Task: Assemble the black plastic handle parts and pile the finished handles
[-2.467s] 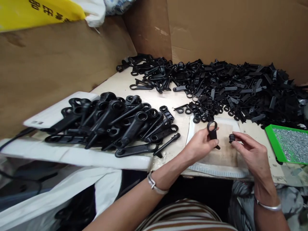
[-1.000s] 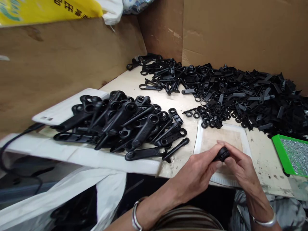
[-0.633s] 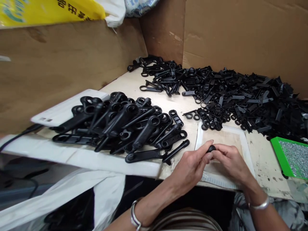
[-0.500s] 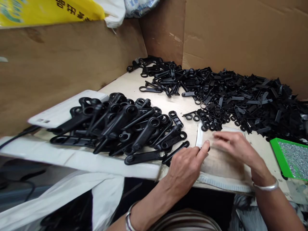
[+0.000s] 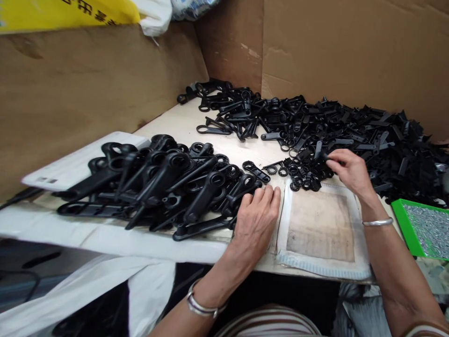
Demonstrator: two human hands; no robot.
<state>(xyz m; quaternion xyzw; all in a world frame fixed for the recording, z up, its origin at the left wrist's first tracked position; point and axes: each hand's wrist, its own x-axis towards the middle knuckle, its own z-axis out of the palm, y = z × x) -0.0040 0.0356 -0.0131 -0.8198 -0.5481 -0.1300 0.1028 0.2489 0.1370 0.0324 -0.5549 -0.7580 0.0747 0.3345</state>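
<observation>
My left hand (image 5: 257, 213) is at the right edge of a pile of black plastic arms with ringed ends (image 5: 206, 199). Its fingers are curled down, close together, and hide whatever they grip. Over the front of the heap of smaller parts, my right hand (image 5: 351, 173) pinches a small black plastic part (image 5: 324, 157) between thumb and fingers. Just below that hand lie several small black rings (image 5: 305, 175). A stained pad with a white border (image 5: 321, 227) lies flat on the table between my two hands.
A large heap of thin black plastic pieces (image 5: 368, 135) runs along the cardboard wall (image 5: 351, 51). At the right stands a green tray (image 5: 403, 224) of small silvery metal pieces. A white box (image 5: 84, 161) sits behind the left pile. White foam (image 5: 115, 238) lines the front edge.
My right hand has moved from above the pad up to the small parts and pinches one. My left hand has shifted left and away from the pad, to the pile's edge.
</observation>
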